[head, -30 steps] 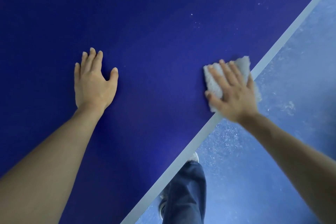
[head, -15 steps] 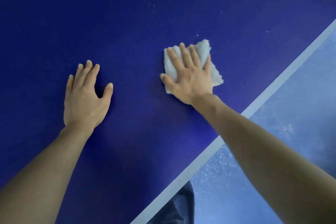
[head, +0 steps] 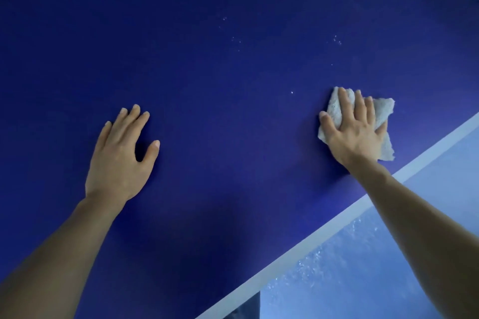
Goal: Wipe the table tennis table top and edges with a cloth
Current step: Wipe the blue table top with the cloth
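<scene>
blue surface (head: 233,85) seen with white specks beyond the cloth (head: 381,111); cloth carried back from mid-surface toward the white edge line (head: 311,238), pressed flat under the right hand (head: 355,132); left hand (head: 121,158) kept flat, holding nothing; far specks judged unwiped.

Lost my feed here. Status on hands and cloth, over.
Right hand flat on cloth, near white edge line. Left hand open on table top. White specks ahead. Nothing blocking.

Cloth (head: 383,111) under right hand (head: 355,132), tabletop (head: 233,85)
</scene>
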